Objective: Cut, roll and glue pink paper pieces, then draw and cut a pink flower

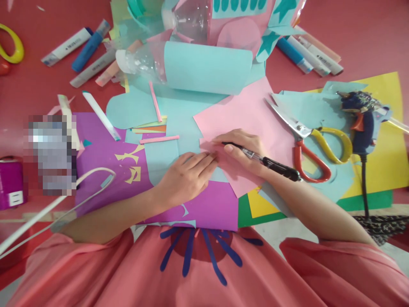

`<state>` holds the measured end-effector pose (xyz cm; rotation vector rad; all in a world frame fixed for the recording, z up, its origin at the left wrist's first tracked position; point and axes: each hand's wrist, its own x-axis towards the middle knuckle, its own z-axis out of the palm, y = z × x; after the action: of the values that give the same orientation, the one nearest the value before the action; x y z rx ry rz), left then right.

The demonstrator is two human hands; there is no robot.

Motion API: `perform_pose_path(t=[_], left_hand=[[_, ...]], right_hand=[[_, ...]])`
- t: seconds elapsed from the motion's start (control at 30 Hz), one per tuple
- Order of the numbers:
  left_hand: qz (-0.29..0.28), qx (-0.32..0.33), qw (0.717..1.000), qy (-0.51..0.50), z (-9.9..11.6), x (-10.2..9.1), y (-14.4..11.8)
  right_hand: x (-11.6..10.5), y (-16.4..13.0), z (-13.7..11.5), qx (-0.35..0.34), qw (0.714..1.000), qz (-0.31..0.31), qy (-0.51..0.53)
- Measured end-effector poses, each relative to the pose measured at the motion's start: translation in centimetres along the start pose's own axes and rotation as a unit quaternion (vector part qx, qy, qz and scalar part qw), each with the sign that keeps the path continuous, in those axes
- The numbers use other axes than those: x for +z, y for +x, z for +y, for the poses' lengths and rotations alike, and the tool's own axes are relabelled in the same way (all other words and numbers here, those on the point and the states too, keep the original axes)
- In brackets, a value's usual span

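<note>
Head view, looking down on a red table [361,38] littered with craft paper. The right hand [244,151] grips a black pen with a clear barrel [262,160] between thumb and forefingers, fingers curled tight round it, tip pointing left onto a pink sheet of paper [243,115]. The left hand [187,177] lies flat, fingers together and stretched, pressing the pink sheet's lower left edge; its fingertips sit just beside the pen tip. The pink sheet lies mid-table over light blue paper [166,153] and a purple sheet [105,157].

Just right of the pink sheet lie scissors with one red and one yellow handle [309,143], blades open, on blue scraps. Further right, a dark blue glue gun [362,123] stands on a yellow sheet [390,145], cord trailing toward the near edge. Behind the hands, a clear plastic bottle wrapped in light blue paper [191,66] lies on its side. Marker pens [79,49] are scattered far left, more markers [311,53] far right. A pixelated block covers something on the left side.
</note>
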<state>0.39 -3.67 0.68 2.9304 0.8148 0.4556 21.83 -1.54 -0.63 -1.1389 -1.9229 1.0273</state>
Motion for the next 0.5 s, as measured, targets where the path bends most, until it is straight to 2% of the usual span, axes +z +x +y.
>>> perform_pose_path(t=[0.17,0.3,0.5], left_hand=[[0.014,-0.026,0.999,-0.045,-0.50,0.12,-0.11],[0.020,-0.014,0.999,-0.041,-0.76,0.19,-0.16],[-0.012,0.009,1.000,-0.025,-1.07,0.31,-0.37]], right_hand=[[0.04,-0.15,-0.20,0.029,1.000,0.012,0.001],[0.10,-0.18,-0.26,0.029,1.000,0.011,-0.001],[0.20,-0.06,-0.29,0.037,0.999,0.024,0.002]])
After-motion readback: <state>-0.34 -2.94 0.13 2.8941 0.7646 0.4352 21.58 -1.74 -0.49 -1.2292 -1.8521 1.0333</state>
